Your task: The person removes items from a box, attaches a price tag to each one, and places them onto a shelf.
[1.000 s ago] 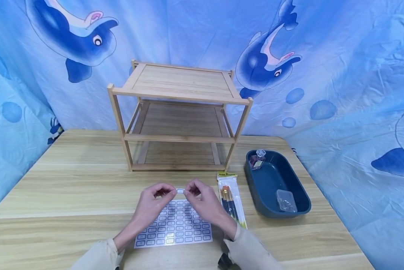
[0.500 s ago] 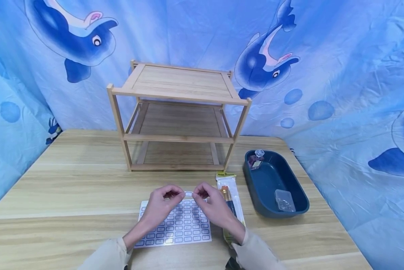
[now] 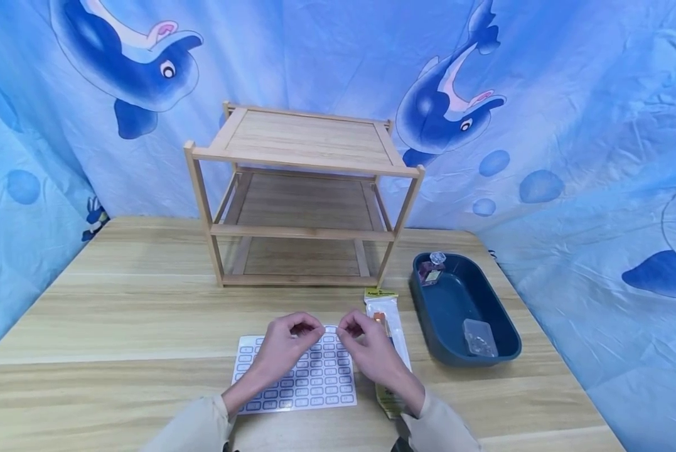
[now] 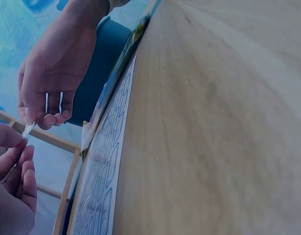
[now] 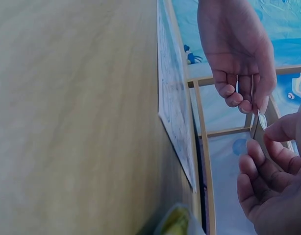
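Between both hands, above the far edge of a label sheet, is one small white sticker label (image 3: 330,329) with a dark border. My left hand (image 3: 289,345) pinches its left end with thumb and forefinger. On the other end, the thumb and forefinger of my right hand (image 3: 371,351) pinch it too. The right wrist view shows the sticker (image 5: 262,120) edge-on, off the table between the fingertips. Beneath the hands, the label sheet (image 3: 292,402), printed with rows of blue-bordered labels, lies flat on the table; the left hand and forearm cover part of it.
A packet of paintbrushes (image 3: 391,307) lies right of the sheet, partly under the right forearm. Further right, a dark blue tub (image 3: 453,301) holds a small perfume bottle (image 3: 431,270) and a clear plastic box (image 3: 480,338). Behind stands a wooden shelf rack (image 3: 304,232).
Both hands have moved right together over the sheet, with the sticker still pinched between them. The right hand and forearm now cover more of the brush packet.
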`<state>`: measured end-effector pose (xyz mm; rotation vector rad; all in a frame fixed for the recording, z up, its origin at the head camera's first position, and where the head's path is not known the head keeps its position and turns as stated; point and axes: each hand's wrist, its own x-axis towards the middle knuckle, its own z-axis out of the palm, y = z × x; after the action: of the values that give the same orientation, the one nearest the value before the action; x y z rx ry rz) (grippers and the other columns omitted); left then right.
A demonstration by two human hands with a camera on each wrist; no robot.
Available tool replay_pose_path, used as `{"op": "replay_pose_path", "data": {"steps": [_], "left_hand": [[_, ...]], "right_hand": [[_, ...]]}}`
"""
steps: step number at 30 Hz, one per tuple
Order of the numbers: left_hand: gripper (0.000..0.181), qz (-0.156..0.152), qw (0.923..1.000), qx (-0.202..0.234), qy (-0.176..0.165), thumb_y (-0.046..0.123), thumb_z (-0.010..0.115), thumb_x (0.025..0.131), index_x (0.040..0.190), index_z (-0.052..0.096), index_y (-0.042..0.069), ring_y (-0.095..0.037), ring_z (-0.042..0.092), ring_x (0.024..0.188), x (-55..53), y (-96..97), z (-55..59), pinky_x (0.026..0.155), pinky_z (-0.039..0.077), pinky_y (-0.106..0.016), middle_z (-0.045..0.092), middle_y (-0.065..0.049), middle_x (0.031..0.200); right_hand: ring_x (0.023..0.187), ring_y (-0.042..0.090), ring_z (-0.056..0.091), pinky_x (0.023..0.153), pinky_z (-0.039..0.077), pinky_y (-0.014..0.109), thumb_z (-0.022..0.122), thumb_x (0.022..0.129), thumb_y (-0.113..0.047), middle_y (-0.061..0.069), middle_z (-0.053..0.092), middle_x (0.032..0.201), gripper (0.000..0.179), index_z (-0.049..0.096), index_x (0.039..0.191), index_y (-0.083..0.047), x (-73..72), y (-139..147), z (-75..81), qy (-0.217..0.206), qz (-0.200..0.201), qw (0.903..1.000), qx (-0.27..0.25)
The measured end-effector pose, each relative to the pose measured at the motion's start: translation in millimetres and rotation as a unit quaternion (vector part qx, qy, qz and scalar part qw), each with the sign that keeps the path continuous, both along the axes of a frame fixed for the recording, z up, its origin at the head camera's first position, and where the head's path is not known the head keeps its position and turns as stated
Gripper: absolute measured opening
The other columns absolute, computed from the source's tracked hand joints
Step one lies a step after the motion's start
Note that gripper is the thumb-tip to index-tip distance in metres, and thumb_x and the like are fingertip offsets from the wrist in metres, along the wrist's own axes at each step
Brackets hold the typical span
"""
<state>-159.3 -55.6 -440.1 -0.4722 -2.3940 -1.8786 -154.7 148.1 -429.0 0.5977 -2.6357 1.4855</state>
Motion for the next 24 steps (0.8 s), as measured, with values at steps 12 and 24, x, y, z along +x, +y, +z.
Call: {"op": "replay_pose_path", "data": {"steps": [12,24], "left_hand": [[0.005,-0.023,0.9996,-0.016,-0.001,0.005,0.074,0.093,0.096,0.076,0.009,-0.017,0.063,0.083,-0.3,16.6,-1.8,0.074,0.054,-0.025,0.071,0.003,0.088],[0.005,-0.044,0.9986,-0.029,0.002,0.005,0.072,0.093,0.095,0.076,0.008,-0.014,0.063,0.079,-1.5,29.9,-4.4,0.071,0.055,-0.025,0.071,0.004,0.087]], "right_hand": [[0.081,0.013,0.058,0.071,0.05,0.025,0.065,0.098,0.0,-0.003,0.061,0.085,0.01,0.064,0.095,-0.01,4.5,16,-2.7,0.004,-0.028,0.9996,0.006],[0.08,0.014,0.058,0.072,0.051,0.025,0.065,0.097,0.002,-0.001,0.059,0.086,0.012,0.064,0.094,-0.009,8.5,30,-6.2,-0.01,-0.039,0.9992,0.0]]}}
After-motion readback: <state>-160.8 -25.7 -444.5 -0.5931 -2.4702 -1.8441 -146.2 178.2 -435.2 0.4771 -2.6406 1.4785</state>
